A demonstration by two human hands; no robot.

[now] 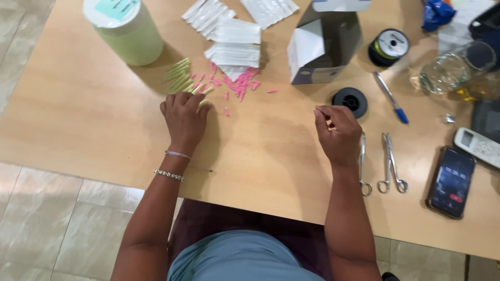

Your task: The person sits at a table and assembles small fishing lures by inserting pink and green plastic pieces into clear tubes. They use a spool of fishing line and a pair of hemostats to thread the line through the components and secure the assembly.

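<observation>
Sticks (pixel 179 78) seemingly under left fingers (pixel 172 104)

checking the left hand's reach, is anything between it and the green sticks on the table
Nothing visible does. The left hand rests on the table right at the near end of the pale green sticks, with one or two seemingly under its fingers. The small pink pieces lie to the side, not between.
</observation>
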